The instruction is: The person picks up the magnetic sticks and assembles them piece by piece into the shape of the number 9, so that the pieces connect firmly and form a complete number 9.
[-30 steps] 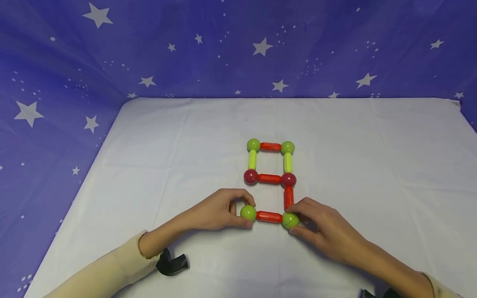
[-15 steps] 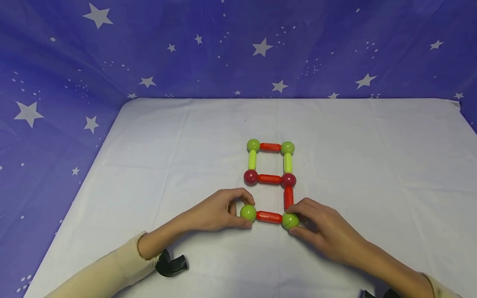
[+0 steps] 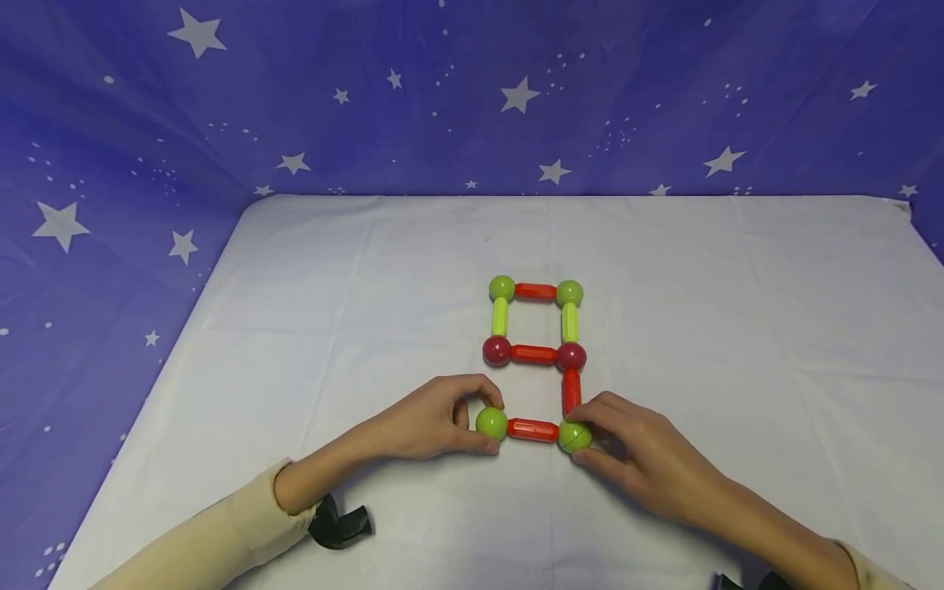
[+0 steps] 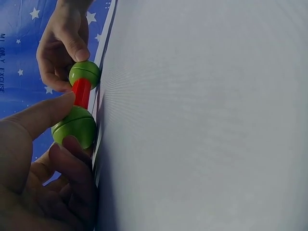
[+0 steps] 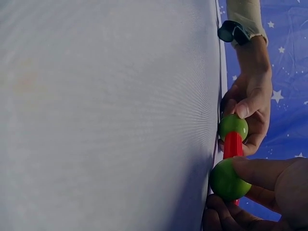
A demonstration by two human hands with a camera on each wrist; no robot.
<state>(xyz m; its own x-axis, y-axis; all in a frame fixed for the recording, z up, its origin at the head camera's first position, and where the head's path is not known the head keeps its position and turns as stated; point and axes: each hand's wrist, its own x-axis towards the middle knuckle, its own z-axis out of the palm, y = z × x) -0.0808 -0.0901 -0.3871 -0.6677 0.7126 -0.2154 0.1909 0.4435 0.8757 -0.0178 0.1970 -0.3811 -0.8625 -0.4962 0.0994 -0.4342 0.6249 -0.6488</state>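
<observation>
A flat figure of coloured balls and rods lies on the white cloth. Its upper part is a closed square: two green balls (image 3: 502,288) on top, two dark red balls (image 3: 497,351) below, joined by red rods (image 3: 534,355) and yellow-green rods (image 3: 570,322). From the right dark red ball a red rod (image 3: 571,392) runs down to a green ball (image 3: 574,437), which my right hand (image 3: 649,451) pinches between thumb and fingers. Another red rod (image 3: 533,430) links it to the lower left green ball (image 3: 491,423), pinched by my left hand (image 3: 428,418). Both wrist views show the two gripped balls with the rod between.
White cloth (image 3: 701,328) covers the table around the figure. Behind and to the left hangs a blue star-printed sheet (image 3: 413,82). A black wrist mount (image 3: 339,524) sits below my left sleeve (image 3: 221,524), close over the cloth.
</observation>
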